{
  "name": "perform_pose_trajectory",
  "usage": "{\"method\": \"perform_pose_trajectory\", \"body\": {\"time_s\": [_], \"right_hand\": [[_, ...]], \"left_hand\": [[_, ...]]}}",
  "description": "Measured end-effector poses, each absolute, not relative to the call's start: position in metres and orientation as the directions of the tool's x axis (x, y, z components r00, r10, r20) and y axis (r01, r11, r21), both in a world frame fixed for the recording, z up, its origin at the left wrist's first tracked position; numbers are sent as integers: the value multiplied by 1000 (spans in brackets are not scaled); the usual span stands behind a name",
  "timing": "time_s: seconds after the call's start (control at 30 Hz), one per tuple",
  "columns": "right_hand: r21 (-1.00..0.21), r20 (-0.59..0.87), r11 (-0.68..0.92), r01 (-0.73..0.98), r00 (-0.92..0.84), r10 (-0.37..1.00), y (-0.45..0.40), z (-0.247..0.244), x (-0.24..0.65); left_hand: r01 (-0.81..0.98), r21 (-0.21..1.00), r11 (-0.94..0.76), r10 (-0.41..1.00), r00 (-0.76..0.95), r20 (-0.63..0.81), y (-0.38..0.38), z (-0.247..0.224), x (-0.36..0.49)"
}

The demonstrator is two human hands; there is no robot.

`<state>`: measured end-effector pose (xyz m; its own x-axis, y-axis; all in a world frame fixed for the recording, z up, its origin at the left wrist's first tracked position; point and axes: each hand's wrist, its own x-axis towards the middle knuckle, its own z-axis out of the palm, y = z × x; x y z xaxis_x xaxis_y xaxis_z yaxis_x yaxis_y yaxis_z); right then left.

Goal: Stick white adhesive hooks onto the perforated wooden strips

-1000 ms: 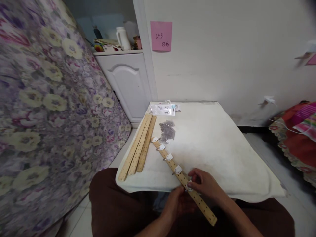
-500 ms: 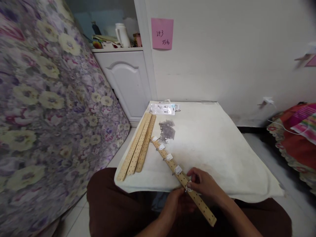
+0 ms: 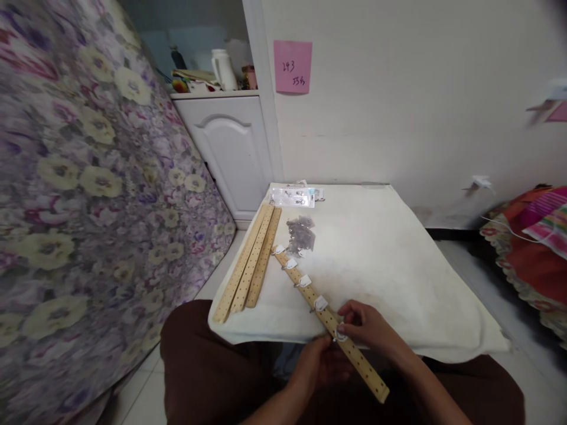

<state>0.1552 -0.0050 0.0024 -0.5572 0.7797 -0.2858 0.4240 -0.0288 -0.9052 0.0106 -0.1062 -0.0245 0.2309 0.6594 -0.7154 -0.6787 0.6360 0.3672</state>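
Observation:
A wooden strip with rows of holes (image 3: 363,369) slants from the table towards my lap, its near end past the table edge. Several white tags hang along it on small metal rings, such as a tag (image 3: 321,303) in the middle. My left hand (image 3: 316,363) grips the strip from below at the table edge, its fingers partly hidden underneath. With thumb and finger pinched, my right hand (image 3: 365,324) holds the nearest white tag (image 3: 340,334), which lies against the strip. Left of it, several more holed strips (image 3: 243,271) lie side by side.
A heap of small grey transparent pieces (image 3: 301,235) lies on the cloth-covered table (image 3: 390,254). Clear plastic packages (image 3: 292,196) rest at the back edge. A floral curtain (image 3: 88,206) hangs at the left, a white cabinet (image 3: 234,153) behind, and a red cloth (image 3: 527,260) at the right.
The view has tilted slightly. Both hands keep nearly the same place on the strip, and the tag at my right fingers shows a little more clearly.

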Motion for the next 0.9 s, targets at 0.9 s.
{"method": "perform_pose_trajectory", "body": {"time_s": [0.9], "right_hand": [[-888, -439, -262, 377, -533, 723, -52, -2, 234]], "left_hand": [[-722, 367, 587, 736, 285, -614, -105, -10, 20]]}}
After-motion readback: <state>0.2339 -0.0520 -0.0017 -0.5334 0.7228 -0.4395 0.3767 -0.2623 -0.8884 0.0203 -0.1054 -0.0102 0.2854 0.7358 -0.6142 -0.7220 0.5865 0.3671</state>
